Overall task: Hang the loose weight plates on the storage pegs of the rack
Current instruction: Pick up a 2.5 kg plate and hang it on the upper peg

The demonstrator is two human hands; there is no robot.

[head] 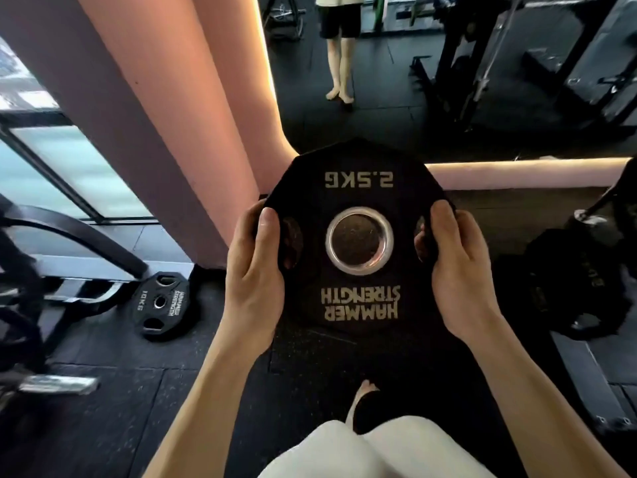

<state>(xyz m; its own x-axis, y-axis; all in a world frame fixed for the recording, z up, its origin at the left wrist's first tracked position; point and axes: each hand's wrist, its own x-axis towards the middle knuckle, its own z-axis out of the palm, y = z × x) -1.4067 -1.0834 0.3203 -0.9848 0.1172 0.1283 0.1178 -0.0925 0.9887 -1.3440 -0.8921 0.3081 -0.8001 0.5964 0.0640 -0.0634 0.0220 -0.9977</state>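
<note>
I hold a black 2.5 kg weight plate (358, 188) flat in front of me, its gold lettering upside down and its steel-ringed centre hole facing up. My left hand (255, 270) grips its left edge, thumb on top by the grip slot. My right hand (455, 267) grips the right edge the same way. A black 10 kg plate (162, 301) lies on the floor at the lower left. More black plates (572, 284) sit in a dark pile at the right. A steel peg (58, 384) sticks out at the far left, blurred.
A pink pillar (155, 98) stands ahead on the left, beside a mirror wall reflecting a standing person (339, 46) and dark gym machines (537, 63). A black rack frame (69, 232) curves along the left. My foot (365, 398) rests on the dark rubber floor.
</note>
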